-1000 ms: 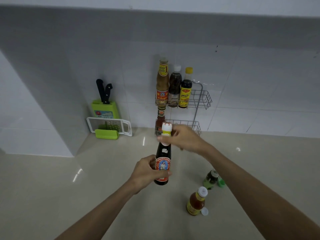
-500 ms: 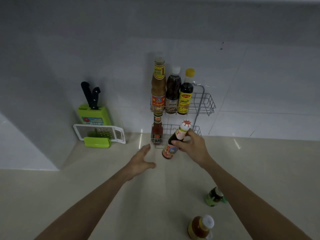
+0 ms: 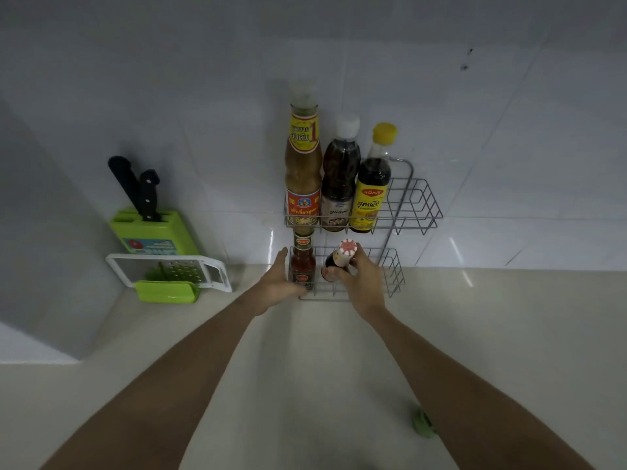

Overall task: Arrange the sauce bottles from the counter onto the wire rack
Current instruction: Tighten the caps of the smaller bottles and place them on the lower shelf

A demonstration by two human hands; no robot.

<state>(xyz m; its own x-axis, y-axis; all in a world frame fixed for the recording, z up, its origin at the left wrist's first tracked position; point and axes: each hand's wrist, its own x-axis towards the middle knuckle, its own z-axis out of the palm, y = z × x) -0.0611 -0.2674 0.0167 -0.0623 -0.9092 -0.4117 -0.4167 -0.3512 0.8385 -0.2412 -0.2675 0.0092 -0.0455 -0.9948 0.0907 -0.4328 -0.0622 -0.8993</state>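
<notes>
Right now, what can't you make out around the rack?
- Dark bottle: base and label hidden by the right hand; seated on the lower shelf or not, unclear.
- Green object: mostly behind the right forearm.
- Left hand: contact with the red sauce bottle unclear.

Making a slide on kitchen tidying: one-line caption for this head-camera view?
Right hand sets a dark sauce bottle into the wire rack lower tier, beside a red bottle.
</notes>
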